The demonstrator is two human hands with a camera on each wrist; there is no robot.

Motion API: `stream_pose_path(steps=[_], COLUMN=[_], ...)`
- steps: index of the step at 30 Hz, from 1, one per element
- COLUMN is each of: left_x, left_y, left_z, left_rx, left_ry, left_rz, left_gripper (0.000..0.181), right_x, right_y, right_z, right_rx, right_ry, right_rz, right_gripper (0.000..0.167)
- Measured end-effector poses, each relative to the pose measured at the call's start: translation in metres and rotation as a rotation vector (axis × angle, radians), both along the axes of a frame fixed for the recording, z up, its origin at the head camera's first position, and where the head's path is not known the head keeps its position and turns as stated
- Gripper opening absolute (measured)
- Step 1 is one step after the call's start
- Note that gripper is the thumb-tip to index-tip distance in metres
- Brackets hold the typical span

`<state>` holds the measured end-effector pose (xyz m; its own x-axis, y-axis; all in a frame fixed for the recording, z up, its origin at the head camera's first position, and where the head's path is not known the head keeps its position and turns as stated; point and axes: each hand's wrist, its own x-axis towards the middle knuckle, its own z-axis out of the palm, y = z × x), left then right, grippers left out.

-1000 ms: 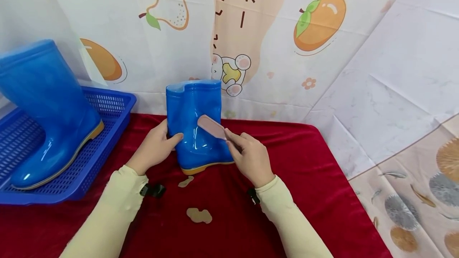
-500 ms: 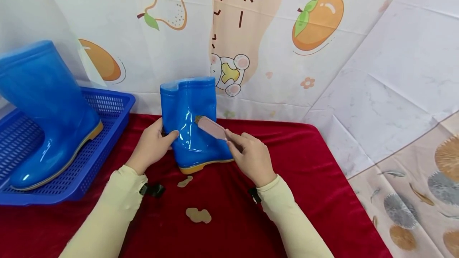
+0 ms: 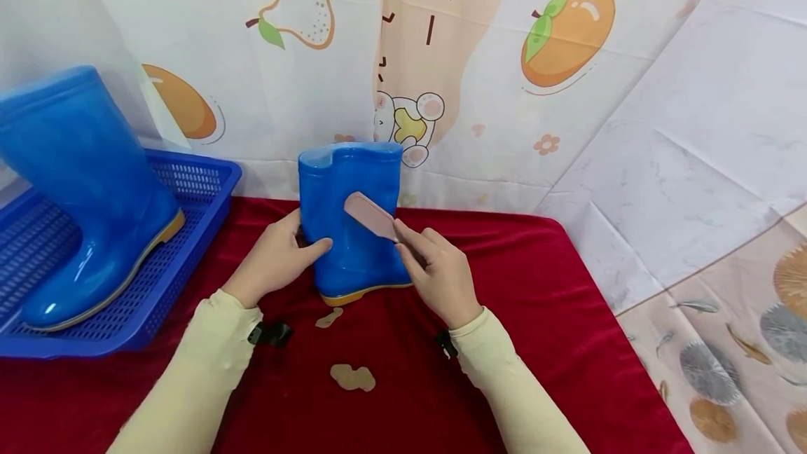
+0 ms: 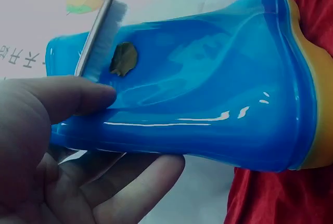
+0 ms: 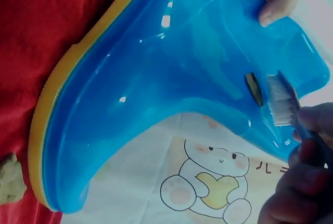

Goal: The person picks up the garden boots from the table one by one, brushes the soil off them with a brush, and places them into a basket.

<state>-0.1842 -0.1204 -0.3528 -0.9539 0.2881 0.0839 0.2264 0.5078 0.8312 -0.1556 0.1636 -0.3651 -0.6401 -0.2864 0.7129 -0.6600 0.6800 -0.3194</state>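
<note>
A blue rubber boot [image 3: 321, 191] with a yellow sole stands upright on the red cloth. My left hand [image 3: 271, 258] grips its shaft, thumb across the near side and fingers round the back. In my right hand [image 3: 438, 275] is a pink-backed brush [image 3: 370, 216], pinched by its handle in front of the shaft. Its white bristles [image 5: 282, 100] face the boot beside a brown mud-like patch [image 5: 254, 89]. In the left wrist view this patch [image 4: 124, 58] lies close to the bristles; in the head view the brush hides it.
A second blue boot [image 3: 94, 160] leans in a blue plastic basket [image 3: 217, 195] on the left. Two flat tan pieces [image 3: 353, 377] lie on the red cloth [image 3: 504, 286] before the boot. A printed curtain [image 3: 302, 104] hangs close behind.
The boot shifted left, baring the brown patch at the brush tip, then came back right. The brush now covers that patch in the head view. Both hands keep their hold.
</note>
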Motion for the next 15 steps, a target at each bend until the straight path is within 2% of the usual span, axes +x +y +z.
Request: stream_pose_path(steps=[3, 8, 15], left_x=[0.0001, -0.0022, -0.0022], left_y=[0.0035, 0.0041, -0.0003], left_z=[0.0017, -0.0001, -0.0038], left_rx=[0.001, 0.035, 0.096], left_ry=[0.005, 0.007, -0.024], left_rz=[-0.006, 0.048, 0.105], left_gripper=[0.069, 0.066, 0.063], right_x=[0.0006, 0.0014, 0.0038], right_y=[0.0001, 0.0009, 0.0026], right_z=[-0.0010, -0.0001, 0.0052], right_rx=[0.019, 0.053, 0.082], right_ry=[-0.008, -0.092, -0.163], right_rz=[-0.027, -0.088, -0.094], right_gripper=[0.040, 0.039, 0.036])
